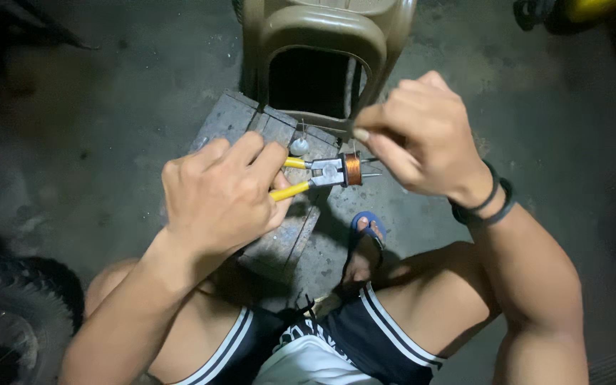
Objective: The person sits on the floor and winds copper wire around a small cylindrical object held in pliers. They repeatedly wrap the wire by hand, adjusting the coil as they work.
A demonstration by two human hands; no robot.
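The left hand (219,196) squeezes yellow-handled pliers (315,175) — their jaws clamp a copper coil (352,169) — while the right hand (418,135) pinches thin wire above the wooden board (240,117).

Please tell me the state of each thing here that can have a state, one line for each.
Left hand: closed around the plier handles.
Yellow-handled pliers: jaws shut on the copper coil.
Copper coil: wound, held above the wooden board.
Right hand: fingers pinched together above the coil.
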